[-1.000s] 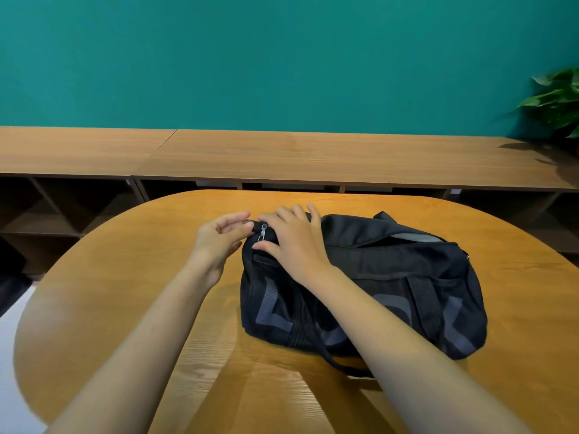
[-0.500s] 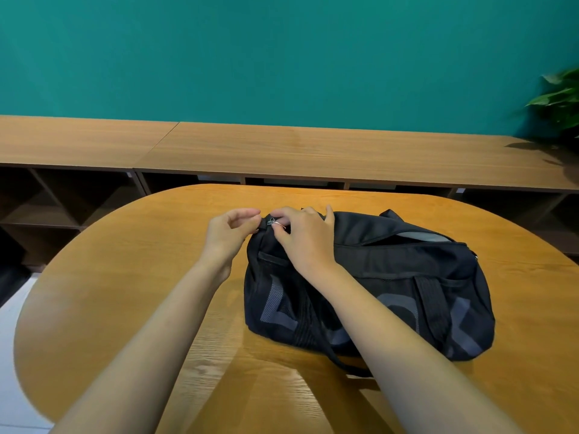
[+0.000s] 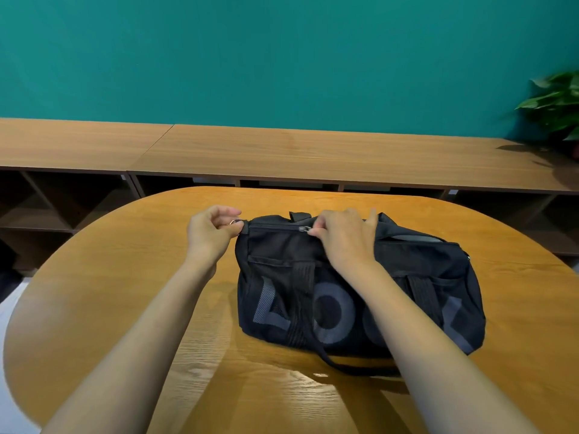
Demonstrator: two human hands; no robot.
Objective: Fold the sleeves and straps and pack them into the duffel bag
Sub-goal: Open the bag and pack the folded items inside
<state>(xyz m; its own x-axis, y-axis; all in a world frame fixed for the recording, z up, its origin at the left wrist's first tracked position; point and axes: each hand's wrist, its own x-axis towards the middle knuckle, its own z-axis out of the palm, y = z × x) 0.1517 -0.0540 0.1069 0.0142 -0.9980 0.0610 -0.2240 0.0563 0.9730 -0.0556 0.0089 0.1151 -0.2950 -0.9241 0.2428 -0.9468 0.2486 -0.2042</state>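
With the left hand [image 3: 210,235] pinching the left end of the duffel bag [image 3: 275,270] taut, the right hand [image 3: 344,242], pinching the zipper pull [image 3: 304,228], should draw it steadily right.

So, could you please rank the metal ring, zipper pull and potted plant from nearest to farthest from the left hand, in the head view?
1. Metal ring: at the left hand's fingertips.
2. Zipper pull: rightward, atop the bag.
3. Potted plant: far right.
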